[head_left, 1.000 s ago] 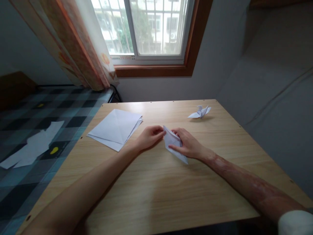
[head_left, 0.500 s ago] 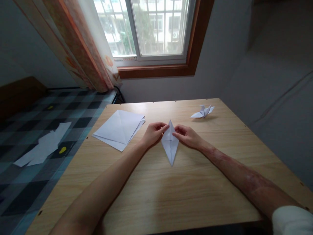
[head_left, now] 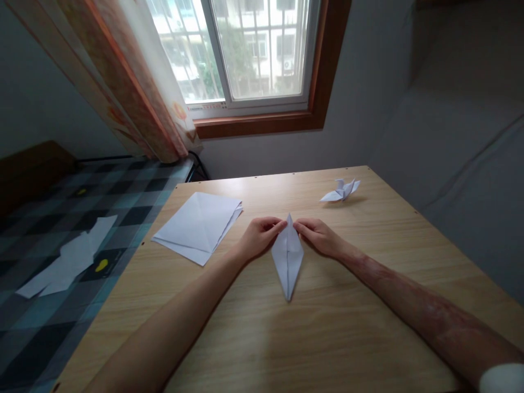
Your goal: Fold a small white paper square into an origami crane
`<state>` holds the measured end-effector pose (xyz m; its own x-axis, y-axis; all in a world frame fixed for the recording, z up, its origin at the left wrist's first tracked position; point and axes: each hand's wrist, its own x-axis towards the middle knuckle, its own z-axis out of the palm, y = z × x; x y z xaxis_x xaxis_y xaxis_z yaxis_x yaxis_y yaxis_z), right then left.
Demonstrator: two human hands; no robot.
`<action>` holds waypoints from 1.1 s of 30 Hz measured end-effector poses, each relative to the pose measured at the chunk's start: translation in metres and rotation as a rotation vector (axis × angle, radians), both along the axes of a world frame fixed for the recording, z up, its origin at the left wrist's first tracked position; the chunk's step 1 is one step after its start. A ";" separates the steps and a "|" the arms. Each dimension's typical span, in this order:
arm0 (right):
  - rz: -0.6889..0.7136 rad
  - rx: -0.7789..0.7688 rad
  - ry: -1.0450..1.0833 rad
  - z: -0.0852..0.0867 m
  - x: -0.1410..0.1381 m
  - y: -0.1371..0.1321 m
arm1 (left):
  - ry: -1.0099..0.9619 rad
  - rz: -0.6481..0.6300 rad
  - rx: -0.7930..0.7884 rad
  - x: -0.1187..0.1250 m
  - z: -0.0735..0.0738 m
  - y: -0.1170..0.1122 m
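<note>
A white sheet folded into a long diamond, a folded paper (head_left: 287,259), points toward me over the middle of the table. My left hand (head_left: 262,233) pinches its upper left edge, thumb against the paper. From the other side, my right hand (head_left: 317,234) pinches the upper right edge near the far tip. A crease or slit runs down the diamond's middle. Beyond my right hand stands a finished white paper crane (head_left: 341,190) with spread wings. Left of my left hand lies a stack of white paper sheets (head_left: 196,224).
The wooden table (head_left: 229,338) reaches toward a wall below a barred window (head_left: 262,54). At left, a bed with a checked cover (head_left: 28,262) holds white paper scraps (head_left: 76,259). An orange curtain (head_left: 135,82) hangs beside the window.
The view has tilted slightly, so things sit lower in the picture. My hands have shifted toward the diamond's far tip, the right one higher along its edge; more of the paper shows.
</note>
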<state>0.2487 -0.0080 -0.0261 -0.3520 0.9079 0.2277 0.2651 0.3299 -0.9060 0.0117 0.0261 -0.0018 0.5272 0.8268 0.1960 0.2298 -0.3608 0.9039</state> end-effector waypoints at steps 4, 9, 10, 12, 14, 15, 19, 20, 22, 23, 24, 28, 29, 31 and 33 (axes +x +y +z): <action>-0.009 0.041 -0.032 0.002 0.000 0.001 | 0.019 -0.011 0.018 0.000 0.000 -0.002; -0.014 0.052 -0.041 0.002 -0.003 0.000 | 0.022 -0.020 0.043 0.002 0.001 -0.003; -0.025 0.055 -0.043 0.002 -0.003 0.000 | 0.022 -0.021 0.044 0.002 0.000 -0.003; -0.056 0.065 -0.048 0.001 -0.004 0.000 | 0.021 -0.027 0.034 0.002 0.000 -0.002; -0.096 0.089 -0.066 0.001 -0.003 0.000 | 0.019 -0.055 0.011 0.002 -0.001 -0.001; -0.116 0.109 -0.081 0.000 -0.003 0.000 | 0.017 -0.073 -0.001 0.002 -0.002 -0.001; -0.170 0.194 -0.138 -0.001 -0.003 -0.001 | 0.015 -0.099 -0.034 0.002 -0.004 0.000; -0.175 0.199 -0.144 -0.001 -0.002 -0.001 | 0.019 -0.094 -0.034 0.002 -0.005 0.000; -0.174 0.179 -0.139 0.000 -0.003 -0.001 | 0.028 -0.081 -0.021 0.002 -0.004 0.000; -0.168 0.156 -0.127 0.000 -0.003 -0.002 | 0.029 -0.070 -0.009 0.002 -0.004 0.000; -0.153 0.128 -0.111 0.000 -0.003 -0.002 | 0.026 -0.057 0.002 0.003 -0.003 0.000; -0.059 0.074 -0.093 0.002 -0.003 -0.002 | -0.025 0.009 0.011 0.003 -0.001 -0.002; -0.042 0.081 -0.108 0.002 -0.003 -0.002 | -0.034 0.018 0.005 0.003 0.000 -0.002; -0.029 0.103 -0.139 0.003 -0.003 -0.002 | -0.041 0.022 -0.010 0.004 -0.001 -0.003; -0.033 0.110 -0.152 0.002 -0.003 -0.002 | -0.038 0.019 -0.016 0.004 -0.002 -0.003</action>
